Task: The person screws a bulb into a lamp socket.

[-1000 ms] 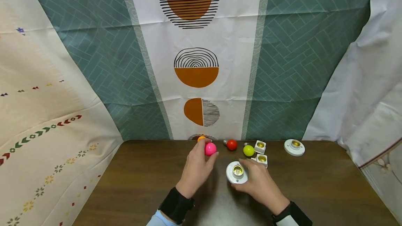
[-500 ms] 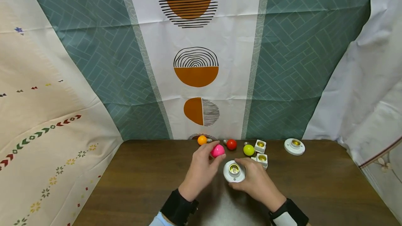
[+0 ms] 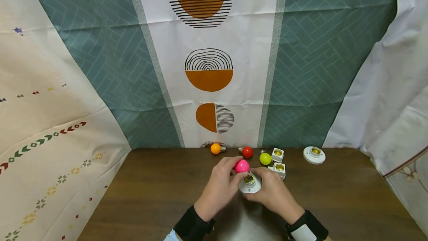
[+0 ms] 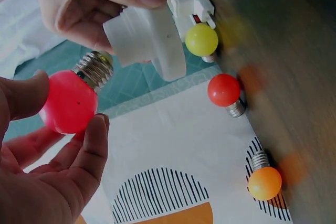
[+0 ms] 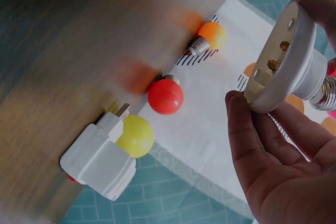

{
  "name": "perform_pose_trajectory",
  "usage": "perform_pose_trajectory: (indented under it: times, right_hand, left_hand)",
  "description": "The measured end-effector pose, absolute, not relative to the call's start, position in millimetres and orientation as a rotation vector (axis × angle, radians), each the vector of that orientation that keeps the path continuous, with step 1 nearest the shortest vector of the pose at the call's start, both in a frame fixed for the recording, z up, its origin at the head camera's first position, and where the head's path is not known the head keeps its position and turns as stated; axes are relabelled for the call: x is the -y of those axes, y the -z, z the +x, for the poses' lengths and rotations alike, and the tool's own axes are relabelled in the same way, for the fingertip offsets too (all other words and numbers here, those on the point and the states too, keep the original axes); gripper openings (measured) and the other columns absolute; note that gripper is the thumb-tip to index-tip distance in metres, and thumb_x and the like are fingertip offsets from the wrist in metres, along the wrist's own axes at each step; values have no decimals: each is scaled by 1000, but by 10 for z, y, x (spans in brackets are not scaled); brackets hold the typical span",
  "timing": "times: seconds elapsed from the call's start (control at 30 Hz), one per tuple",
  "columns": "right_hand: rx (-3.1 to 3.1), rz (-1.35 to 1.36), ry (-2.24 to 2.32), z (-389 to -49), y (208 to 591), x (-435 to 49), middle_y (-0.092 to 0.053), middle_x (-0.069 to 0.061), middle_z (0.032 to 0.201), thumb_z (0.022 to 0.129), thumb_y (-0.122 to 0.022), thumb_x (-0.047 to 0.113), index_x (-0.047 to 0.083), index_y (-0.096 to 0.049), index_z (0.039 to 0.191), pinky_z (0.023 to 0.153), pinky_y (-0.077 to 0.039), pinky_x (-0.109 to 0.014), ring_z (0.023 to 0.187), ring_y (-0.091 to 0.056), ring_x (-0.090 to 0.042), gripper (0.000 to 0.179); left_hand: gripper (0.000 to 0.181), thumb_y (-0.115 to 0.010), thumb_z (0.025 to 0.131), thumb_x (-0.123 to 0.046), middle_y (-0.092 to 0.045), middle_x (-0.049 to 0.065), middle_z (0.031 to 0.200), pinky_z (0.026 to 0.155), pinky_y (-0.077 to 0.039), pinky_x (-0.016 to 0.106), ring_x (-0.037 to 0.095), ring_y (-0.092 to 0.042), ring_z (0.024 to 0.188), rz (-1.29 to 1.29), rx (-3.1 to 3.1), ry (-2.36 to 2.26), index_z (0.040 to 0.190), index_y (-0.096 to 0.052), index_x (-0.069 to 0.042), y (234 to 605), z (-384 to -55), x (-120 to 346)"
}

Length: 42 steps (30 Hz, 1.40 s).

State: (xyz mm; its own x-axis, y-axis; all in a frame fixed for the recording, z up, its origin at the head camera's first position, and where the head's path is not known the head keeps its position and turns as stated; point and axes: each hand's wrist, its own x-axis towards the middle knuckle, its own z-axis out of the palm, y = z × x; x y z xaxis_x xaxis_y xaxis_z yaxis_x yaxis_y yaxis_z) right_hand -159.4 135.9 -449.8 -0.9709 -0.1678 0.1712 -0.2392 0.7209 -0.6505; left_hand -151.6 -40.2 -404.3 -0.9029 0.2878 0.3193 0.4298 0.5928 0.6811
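My left hand (image 3: 219, 185) pinches a pink light bulb (image 4: 71, 100) by its round globe, the metal screw base pointing toward the socket. A white round lamp holder (image 5: 286, 59) is gripped at its rim by my right hand (image 3: 275, 192), raised off the table. In the head view the bulb's base is right at the brass-lined opening of the holder. From the right wrist the underside of the holder shows, with brass screws inside. The left wrist view has the bulb's threads close to the holder's collar.
Along the back of the brown table (image 3: 150, 189) lie an orange bulb (image 3: 215, 148), a red bulb (image 3: 247, 152) and a yellow-green bulb (image 3: 265, 158). Beside them are white square plug-in sockets (image 3: 277, 154). Another round lamp holder (image 3: 314, 155) stands farther right. A patterned curtain hangs behind.
My left hand has carried the pink bulb right and toward me, from beside the orange bulb to the lamp holder's opening. My right hand has shifted the holder slightly left.
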Motion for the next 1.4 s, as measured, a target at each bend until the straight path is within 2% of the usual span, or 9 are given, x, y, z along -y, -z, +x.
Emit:
perform_pose_trajectory:
  times: [0.13, 0.33, 0.5, 0.83, 0.93, 1.1, 1.2, 1.4]
  right_hand:
    - [2830, 315, -1108, -1586, 4506, -1349, -67, 1, 101, 50, -92, 33, 12, -67, 108, 79, -54, -33, 87, -60, -10, 66]
    - [2836, 310, -1071, -1596, 4508, -1343, -67, 1, 99, 49, -91, 36, 13, -67, 106, 75, -54, -30, 84, -59, -10, 66]
    - [2819, 348, -1047, -1598, 4518, -1330, -66, 5, 96, 50, -91, 35, 17, -67, 104, 72, -54, -26, 82, -59, -7, 61]
    - [2771, 390, -1045, -1595, 4525, -1324, -66, 11, 95, 52, -90, 36, 23, -66, 102, 78, -55, -28, 85, -59, -4, 57]
    - [2763, 387, -1033, -1596, 4525, -1332, -66, 13, 94, 52, -91, 37, 24, -67, 102, 79, -55, -27, 85, -59, -2, 57]
    - [2785, 362, -1054, -1594, 4527, -1348, -65, 16, 93, 53, -90, 38, 27, -67, 102, 80, -54, -27, 84, -57, -1, 55]
    - [2793, 360, -1078, -1591, 4532, -1348, -66, 13, 96, 53, -90, 37, 25, -67, 104, 81, -54, -30, 87, -58, -3, 57]
    - [2802, 335, -1090, -1592, 4522, -1350, -67, 9, 101, 53, -90, 35, 22, -67, 108, 83, -54, -33, 91, -60, -8, 62]
  left_hand:
    - [46, -68, 85, -27, -55, -2, 118, 87, -52, 23, 9, -55, 100, -643, 2718, 1112, 129, -54, -19, 4041, -1479, 384]
    - [49, -67, 86, -26, -54, -3, 121, 91, -51, 27, 10, -52, 105, -727, 2775, 900, 132, -52, -21, 4046, -1455, 369]
    - [48, -68, 85, -26, -55, -2, 122, 94, -49, 27, 10, -50, 106, -771, 2774, 835, 129, -51, -17, 4049, -1449, 352]
    - [48, -71, 83, -18, -54, -2, 127, 97, -47, 28, 10, -51, 113, -907, 2738, 778, 128, -53, -16, 4087, -1441, 333]
    - [48, -70, 84, -25, -53, -3, 126, 96, -48, 28, 10, -51, 112, -874, 2739, 809, 128, -53, -18, 4110, -1441, 321]
    - [44, -69, 82, -40, -55, -6, 115, 86, -52, 23, 7, -54, 98, -749, 2715, 915, 121, -60, -23, 4126, -1445, 294]
    - [43, -70, 81, -40, -58, -6, 110, 84, -52, 21, 6, -56, 94, -684, 2708, 970, 119, -61, -23, 4118, -1450, 290]
    - [45, -71, 82, -33, -61, -5, 114, 85, -52, 22, 7, -57, 97, -647, 2741, 1051, 122, -57, -18, 4094, -1464, 299]
